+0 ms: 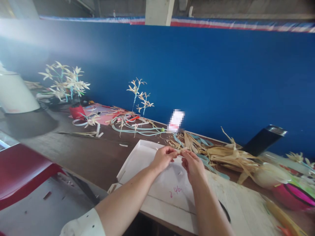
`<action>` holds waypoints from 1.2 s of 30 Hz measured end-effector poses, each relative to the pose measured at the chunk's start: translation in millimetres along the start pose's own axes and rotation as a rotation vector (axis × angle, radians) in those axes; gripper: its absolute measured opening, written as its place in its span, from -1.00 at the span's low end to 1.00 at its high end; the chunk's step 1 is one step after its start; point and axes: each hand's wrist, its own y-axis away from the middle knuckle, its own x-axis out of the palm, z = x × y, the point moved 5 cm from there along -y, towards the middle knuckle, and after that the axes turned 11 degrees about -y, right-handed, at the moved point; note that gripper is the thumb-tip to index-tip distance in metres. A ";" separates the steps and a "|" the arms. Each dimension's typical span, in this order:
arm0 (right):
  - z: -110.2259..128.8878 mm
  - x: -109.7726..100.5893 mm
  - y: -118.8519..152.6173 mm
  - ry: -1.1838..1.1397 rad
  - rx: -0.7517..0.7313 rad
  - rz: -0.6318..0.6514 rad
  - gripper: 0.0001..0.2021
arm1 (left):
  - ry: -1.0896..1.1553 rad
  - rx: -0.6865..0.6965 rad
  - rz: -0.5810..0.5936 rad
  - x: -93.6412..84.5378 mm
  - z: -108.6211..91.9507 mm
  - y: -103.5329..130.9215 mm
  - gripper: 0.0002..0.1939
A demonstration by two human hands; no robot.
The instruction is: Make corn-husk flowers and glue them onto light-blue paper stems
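My left hand (164, 158) and my right hand (193, 164) meet above a shallow white cardboard box (145, 154). Pinched between the fingertips of both is a small pale piece of dried husk (182, 150), mostly hidden by the fingers. Pink handwriting marks the box. Just beyond my right hand lies a heap of dried corn husks (221, 155), with pale blue-green strips (209, 160) among it.
A dark tumbler (264, 139) leans at the right, near a pink pouch (292, 196). Husk flowers (70, 80) stand in a red pot (77, 112) at the left. More flower stems (136, 91) rise before the blue wall (209, 75). A red chair (24, 170) stands left.
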 end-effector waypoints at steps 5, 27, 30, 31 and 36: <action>3.1 -2.0 -0.9 0.036 -0.091 -0.011 -0.69 | 0.070 -0.035 0.043 1.7 -1.6 2.6 -0.74; 19.8 11.1 12.9 0.522 -0.435 0.103 -0.81 | 0.469 -0.215 0.121 1.9 8.8 1.1 -0.66; 23.8 17.1 18.1 0.567 -0.543 0.150 -0.86 | 0.475 -0.241 0.101 -0.3 10.0 0.3 -0.67; 24.3 19.0 19.6 0.583 -0.580 0.174 -0.87 | 0.483 -0.245 0.095 -0.8 10.4 0.1 -0.67; 20.8 21.9 22.8 0.605 -0.611 0.250 -0.86 | 0.506 -0.236 0.039 -4.3 10.6 -1.4 -0.73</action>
